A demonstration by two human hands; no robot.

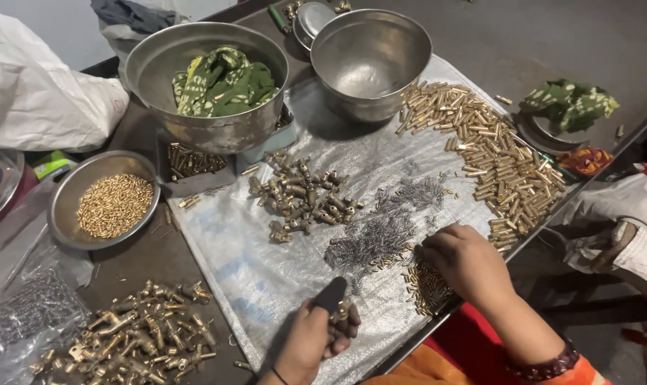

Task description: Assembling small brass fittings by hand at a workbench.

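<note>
Dark metal worktable [523, 43] carries a clear plastic sheet [266, 271] strewn with small parts. At six o'clock the left hand [313, 342] is clenched round a dark-handled tool [330, 292] and a brass fitting [341, 314]; the tool's long axis runs from seven to one o'clock, its rounded end pointing up and away from the palm, the fitting tucked just beside it against the fingers. At four o'clock the right hand [466, 260] lies palm down, fingers curled loosely, fingertips touching a small heap of brass pins [427, 285] directly at its seven o'clock side. A grey pile of thin springs [384, 232] sits at the right hand's ten o'clock, near the knuckles.
</note>
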